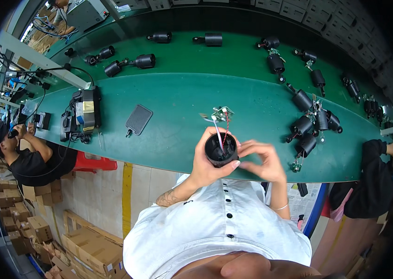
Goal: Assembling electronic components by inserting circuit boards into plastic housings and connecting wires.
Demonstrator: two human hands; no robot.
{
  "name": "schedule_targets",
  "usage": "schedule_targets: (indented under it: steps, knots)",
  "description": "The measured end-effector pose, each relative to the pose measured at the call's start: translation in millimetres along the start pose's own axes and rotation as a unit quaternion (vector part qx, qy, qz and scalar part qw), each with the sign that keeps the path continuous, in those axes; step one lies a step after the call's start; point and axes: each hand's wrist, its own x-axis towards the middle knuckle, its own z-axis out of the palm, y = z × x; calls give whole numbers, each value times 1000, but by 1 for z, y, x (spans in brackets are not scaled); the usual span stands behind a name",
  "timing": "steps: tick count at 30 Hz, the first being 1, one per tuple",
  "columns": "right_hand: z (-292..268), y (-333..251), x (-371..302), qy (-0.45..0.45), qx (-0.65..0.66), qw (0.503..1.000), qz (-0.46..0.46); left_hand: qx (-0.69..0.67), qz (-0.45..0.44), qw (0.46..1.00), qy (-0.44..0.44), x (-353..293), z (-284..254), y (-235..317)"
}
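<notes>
My left hand [202, 166] is wrapped around a black cylindrical housing [214, 163], its open mouth facing up, just in front of my chest at the table's near edge. From the mouth rise a pale lead and a twisted red-and-dark wire [227, 128], leading to a small green circuit board [223, 113] beyond the rim. My right hand [264, 160] is at the housing's right side, fingers bent and thumb apart from them. Its fingertips are close to the wall; whether they touch it I cannot tell.
On the green table [173, 107] lie a dark flat pad [139, 120], a black device with cables [85, 114] to the left, and a cluster of black cylinders [301, 124] to the right. More cylinders [213, 39] line the far strip. Other people [33, 153] sit at both sides.
</notes>
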Motion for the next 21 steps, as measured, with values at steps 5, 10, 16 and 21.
schedule_targets:
  steps: [5,10,16,21]
  knots:
    - [1,-102,30,103,-412,884,-194,22,-15,999,-37,-1,-2,-1]
    - [78,-189,41,117,-471,857,-174,16,-46,999,18,-9,-13,-7]
    - [13,-164,69,61,-450,870,-193,20,-39,995,92,-16,-16,-7]
    - [69,-189,107,80,-473,857,-188,18,-61,996,69,-10,-18,-12]
